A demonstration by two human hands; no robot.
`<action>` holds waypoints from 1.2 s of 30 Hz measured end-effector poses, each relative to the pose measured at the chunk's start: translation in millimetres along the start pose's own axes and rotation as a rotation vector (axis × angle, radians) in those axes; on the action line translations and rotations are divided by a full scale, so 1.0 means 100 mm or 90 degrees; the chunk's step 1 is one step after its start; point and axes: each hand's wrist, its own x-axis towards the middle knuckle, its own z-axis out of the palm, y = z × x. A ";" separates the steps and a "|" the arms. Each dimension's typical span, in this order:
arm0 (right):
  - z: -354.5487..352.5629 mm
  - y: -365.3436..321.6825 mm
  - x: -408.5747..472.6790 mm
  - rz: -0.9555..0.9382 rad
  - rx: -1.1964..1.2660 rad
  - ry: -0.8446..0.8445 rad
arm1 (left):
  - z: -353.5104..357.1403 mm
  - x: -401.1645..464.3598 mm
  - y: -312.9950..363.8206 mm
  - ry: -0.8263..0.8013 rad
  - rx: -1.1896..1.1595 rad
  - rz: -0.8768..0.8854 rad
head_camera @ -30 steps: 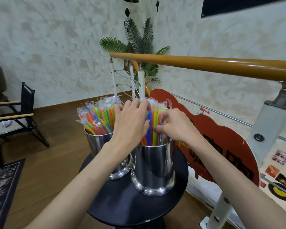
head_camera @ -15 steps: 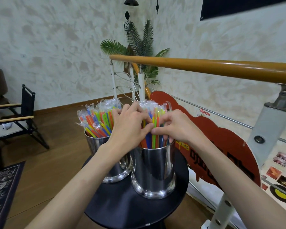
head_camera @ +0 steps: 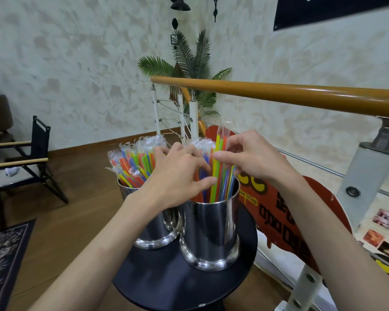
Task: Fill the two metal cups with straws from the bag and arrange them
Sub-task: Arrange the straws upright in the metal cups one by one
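The wrapped straws [head_camera: 213, 173] stand bunched in the near right metal cup [head_camera: 211, 230], with a second bunch [head_camera: 135, 162] filling the far left cup [head_camera: 157, 227] just beside it, both on the small round black table [head_camera: 180, 281]. We judge them very light, thin and bendy, their clear sleeves slick, so we would pinch several together at mid-length, not at the crinkly tips. Our right hand [head_camera: 254, 158] pinches a few raised straws between thumb and fingers, while our left hand [head_camera: 177, 173] curls round the bunch, thumb pressing it.
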 end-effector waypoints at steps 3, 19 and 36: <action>0.00 -0.05 0.01 -0.031 -0.003 -0.032 | 0.01 0.00 0.02 -0.016 0.011 0.000; 0.13 -0.15 -0.01 -0.180 0.149 0.150 | 0.03 0.06 -0.03 0.002 -0.123 -0.043; 0.18 -0.09 -0.09 -0.338 -0.089 0.064 | -0.11 0.03 -0.08 -0.026 -0.174 -0.053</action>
